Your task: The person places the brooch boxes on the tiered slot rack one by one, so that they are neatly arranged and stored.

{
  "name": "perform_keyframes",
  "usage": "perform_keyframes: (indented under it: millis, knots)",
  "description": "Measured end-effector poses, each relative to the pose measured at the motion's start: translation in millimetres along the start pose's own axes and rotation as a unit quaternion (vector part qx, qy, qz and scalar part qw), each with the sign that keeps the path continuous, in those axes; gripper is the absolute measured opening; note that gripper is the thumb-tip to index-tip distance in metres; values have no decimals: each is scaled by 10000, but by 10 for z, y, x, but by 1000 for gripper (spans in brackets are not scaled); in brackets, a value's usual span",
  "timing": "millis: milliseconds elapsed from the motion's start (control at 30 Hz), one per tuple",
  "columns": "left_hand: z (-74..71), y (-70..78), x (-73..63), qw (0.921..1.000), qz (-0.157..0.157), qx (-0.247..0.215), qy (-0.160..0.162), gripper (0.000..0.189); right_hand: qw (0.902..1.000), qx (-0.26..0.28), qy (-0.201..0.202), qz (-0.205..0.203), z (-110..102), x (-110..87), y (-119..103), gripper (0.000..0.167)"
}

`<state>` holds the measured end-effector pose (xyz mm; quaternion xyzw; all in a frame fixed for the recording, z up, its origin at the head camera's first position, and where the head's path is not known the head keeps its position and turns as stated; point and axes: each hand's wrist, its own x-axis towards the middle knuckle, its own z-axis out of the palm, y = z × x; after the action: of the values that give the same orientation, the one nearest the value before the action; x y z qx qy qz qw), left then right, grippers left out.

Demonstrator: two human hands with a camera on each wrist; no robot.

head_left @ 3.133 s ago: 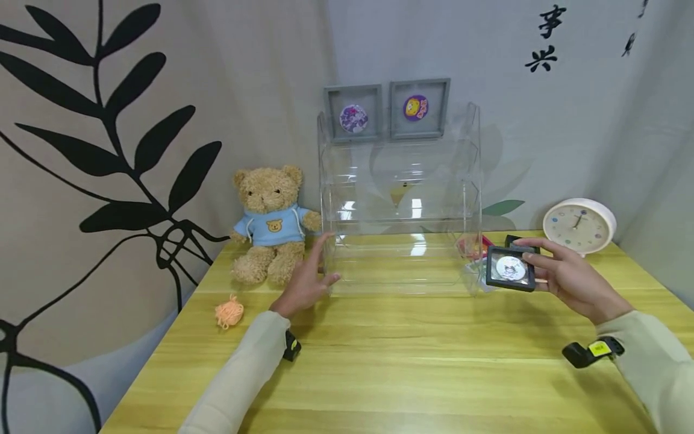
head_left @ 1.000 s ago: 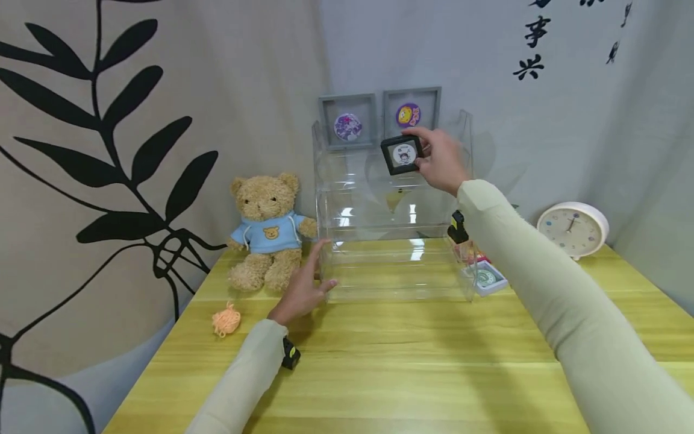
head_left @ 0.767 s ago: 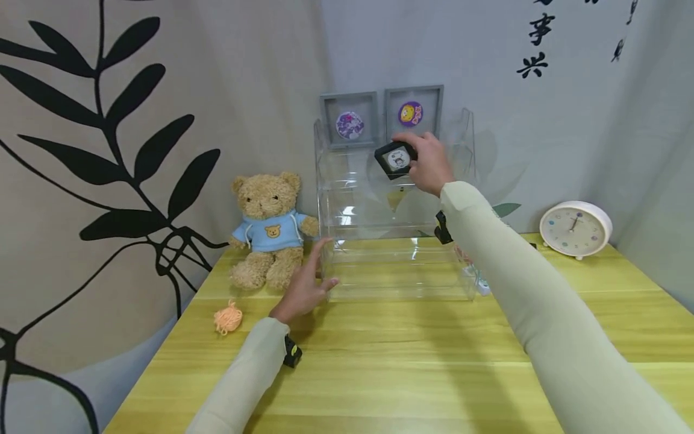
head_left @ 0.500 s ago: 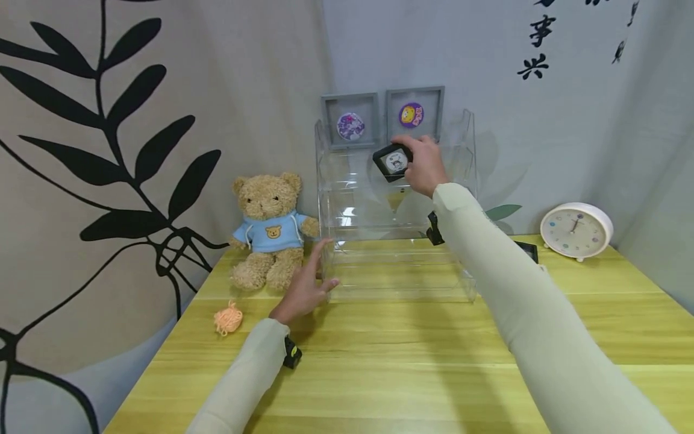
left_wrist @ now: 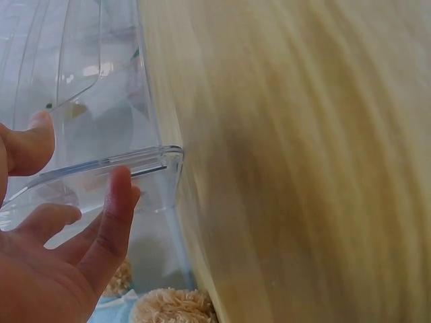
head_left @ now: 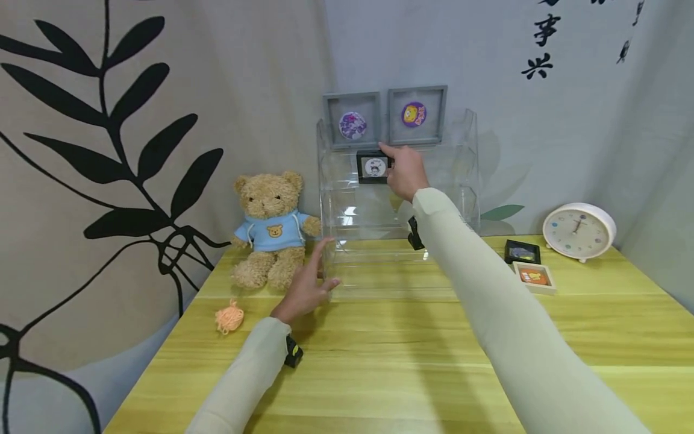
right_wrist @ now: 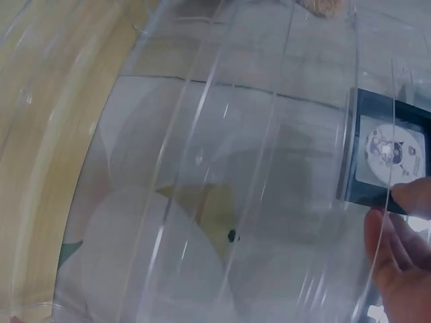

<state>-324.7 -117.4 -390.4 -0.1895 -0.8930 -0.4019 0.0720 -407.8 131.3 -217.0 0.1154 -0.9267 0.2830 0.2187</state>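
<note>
My right hand (head_left: 405,173) holds a small black display frame (head_left: 373,167) by its right side. A white round badge with a cartoon drawing shows in it. In the head view the frame stands nearly upright at the second tier of a clear acrylic stepped rack (head_left: 347,265). The right wrist view shows the thumb on the front of the black frame, seen through the clear plastic. My left hand (head_left: 305,291) is at the rack's lower left side, fingers extended. In the left wrist view its thumb and fingers lie on either side of the clear side panel (left_wrist: 135,159).
Two grey frames (head_left: 353,120) with round badges stand on the top tier. A teddy bear (head_left: 273,232) sits left of the rack, near an orange yarn ball (head_left: 229,317). At the right are another black frame (head_left: 522,251), a beige frame (head_left: 535,278) and a white clock (head_left: 579,231).
My right hand has carried the black frame from low on the right up to the rack's second tier, then left and slightly down. The frame has straightened from its tilt. My left hand has stayed put.
</note>
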Motion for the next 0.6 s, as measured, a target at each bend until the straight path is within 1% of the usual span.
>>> perform_keyframes:
  millis: [200, 333, 433, 533, 600]
  knots:
    - [2, -17, -8, 10000, -43, -10, -23, 90, 9992, -173, -253, -268, 76, -14, -98, 75]
    - [14, -19, -14, 10000, -1, -15, -7, 89, 9985, -168, -415, -312, 84, -47, -131, 81]
    - [18, -14, -12, 10000, 32, -34, -24, 88, 9977, -176, -529, -380, 56, -81, -146, 84]
    - [13, -15, -6, 10000, 37, -23, -29, 89, 9954, -431, -571, -632, -2, -126, -143, 84]
    - [4, -13, -1, 10000, 51, -5, -8, 91, 9942, -476, -573, -771, -78, -193, -135, 82]
